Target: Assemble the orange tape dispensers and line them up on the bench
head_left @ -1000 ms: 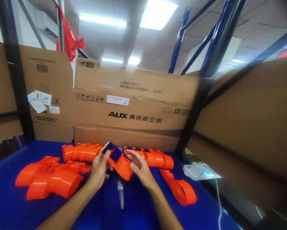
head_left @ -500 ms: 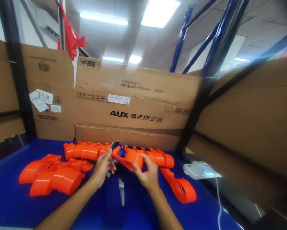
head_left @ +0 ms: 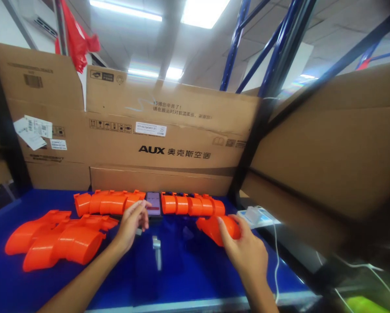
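An orange curled plastic band (head_left: 216, 229) is in my right hand (head_left: 247, 250), its thumb and fingers wrapped round the loop over the right part of the table. Whether a second band lies beneath it is hidden. My left hand (head_left: 134, 224) is empty, thumb apart from its loosely bent fingers, just left of a phone (head_left: 153, 203) with a lit screen. A small grey metal tool (head_left: 157, 252) lies between the hands. Behind them stand a left row of orange bands (head_left: 108, 203) and a right row (head_left: 193, 205), the right one with dark strips along its top.
More orange bands (head_left: 61, 243) lie in a group at the left on the blue table surface (head_left: 123, 282). A white power strip (head_left: 256, 216) with a cable sits at the right edge. A cardboard wall (head_left: 172, 134) and dark rack posts (head_left: 247, 161) enclose the back and right.
My right hand has moved right with the orange band, away from my left hand. My left hand has let go of the dark-tipped end. The phone is now uncovered, and the view has turned right.
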`<state>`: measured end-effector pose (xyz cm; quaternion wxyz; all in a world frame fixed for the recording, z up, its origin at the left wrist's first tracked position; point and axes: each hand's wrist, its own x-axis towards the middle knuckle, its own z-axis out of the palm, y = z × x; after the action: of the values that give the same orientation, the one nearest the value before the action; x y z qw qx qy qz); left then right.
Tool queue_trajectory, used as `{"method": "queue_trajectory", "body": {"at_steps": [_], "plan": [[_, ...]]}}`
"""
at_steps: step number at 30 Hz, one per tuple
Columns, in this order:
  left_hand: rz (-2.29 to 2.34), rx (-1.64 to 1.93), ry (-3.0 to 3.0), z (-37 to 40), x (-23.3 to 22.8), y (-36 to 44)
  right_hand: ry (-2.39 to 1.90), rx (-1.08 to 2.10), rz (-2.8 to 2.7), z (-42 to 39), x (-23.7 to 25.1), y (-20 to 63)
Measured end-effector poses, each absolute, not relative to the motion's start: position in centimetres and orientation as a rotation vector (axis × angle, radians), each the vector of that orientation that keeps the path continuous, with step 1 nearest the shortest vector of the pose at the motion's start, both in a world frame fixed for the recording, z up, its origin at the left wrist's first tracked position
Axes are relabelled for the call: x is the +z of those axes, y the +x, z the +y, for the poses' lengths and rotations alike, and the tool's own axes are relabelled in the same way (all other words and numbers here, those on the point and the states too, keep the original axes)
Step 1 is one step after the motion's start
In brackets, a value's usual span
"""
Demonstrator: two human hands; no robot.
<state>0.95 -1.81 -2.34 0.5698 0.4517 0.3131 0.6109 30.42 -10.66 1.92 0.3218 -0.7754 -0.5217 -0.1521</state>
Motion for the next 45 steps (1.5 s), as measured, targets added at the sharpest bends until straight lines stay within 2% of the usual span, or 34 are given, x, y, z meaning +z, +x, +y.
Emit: {"method": "queue_trajectory", "body": {"at_steps": [9,17,22,29,37,42,45], "plan": [[0.739,1.439,1.068,-1.7,-2.3,0.8,-2.252,-0.349,-1.373,-9.7,1.2,29.5],[0.733,1.418,1.081,-1.9,-2.1,0.8,-2.123,-0.466,-1.460,-10.7,-0.5,29.5],[0.723,1.417,1.078,-1.8,-2.1,0.8,-2.027,-0.488,-1.434,-10.5,-0.9,32.9],[0.689,1.419,1.107,-2.0,-1.9,0.9,-2.184,-0.122,-1.616,-9.6,-1.1,37.8],[0.692,1.419,1.119,-2.0,-1.8,1.0,-2.266,-0.435,-1.389,-11.1,2.1,37.0],[0.681,1.404,1.148,-2.2,-1.8,0.9,-1.867,-0.675,-1.199,-12.0,5.2,33.6],[0.668,1.358,1.189,-2.2,-1.7,0.9,-1.528,-0.547,-1.305,-11.3,6.2,29.9]]}}
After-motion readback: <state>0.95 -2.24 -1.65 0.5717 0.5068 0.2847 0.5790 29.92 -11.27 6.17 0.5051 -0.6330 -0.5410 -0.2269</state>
